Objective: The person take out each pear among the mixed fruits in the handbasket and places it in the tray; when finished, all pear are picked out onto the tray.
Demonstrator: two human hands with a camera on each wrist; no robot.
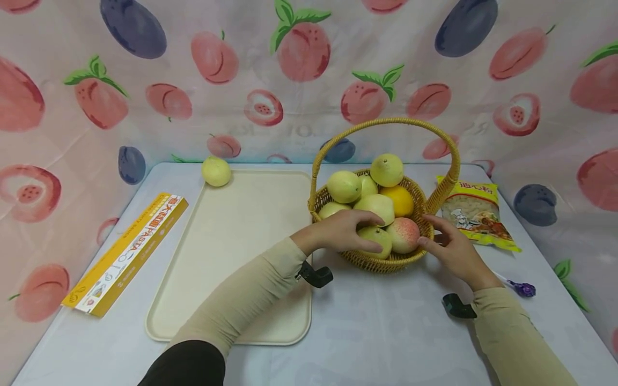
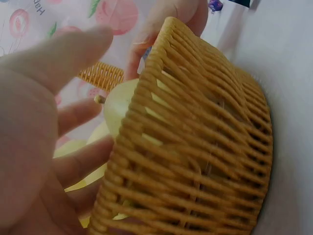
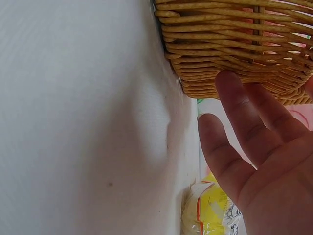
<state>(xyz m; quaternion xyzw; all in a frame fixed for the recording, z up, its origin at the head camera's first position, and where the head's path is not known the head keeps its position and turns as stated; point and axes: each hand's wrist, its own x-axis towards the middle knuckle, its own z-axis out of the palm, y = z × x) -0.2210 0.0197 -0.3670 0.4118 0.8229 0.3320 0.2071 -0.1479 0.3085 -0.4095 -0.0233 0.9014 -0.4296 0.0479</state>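
Note:
A yellow wicker basket (image 1: 372, 262) with a tall arched handle (image 1: 386, 122) holds several pale green fruits, an orange (image 1: 399, 201) and a pinkish peach (image 1: 404, 235). My left hand (image 1: 345, 230) reaches over the front rim, thumb and fingers spread around a green pear (image 1: 375, 241). In the left wrist view the thumb stands apart from that pear (image 2: 120, 105), whose stem shows. At the basket's right side my right hand (image 1: 456, 252) has its fingertips at the rim beside the peach. The right wrist view shows its fingers (image 3: 244, 110) fairly straight against the woven wall.
Left of the basket lies a cream tray (image 1: 241, 214), with another pale green fruit (image 1: 216, 171) at its far left corner. A long yellow pasta box (image 1: 127, 252) lies further left. Right of the basket are a yellow food packet (image 1: 475, 214) and a purple-wrapped lollipop (image 1: 523, 289).

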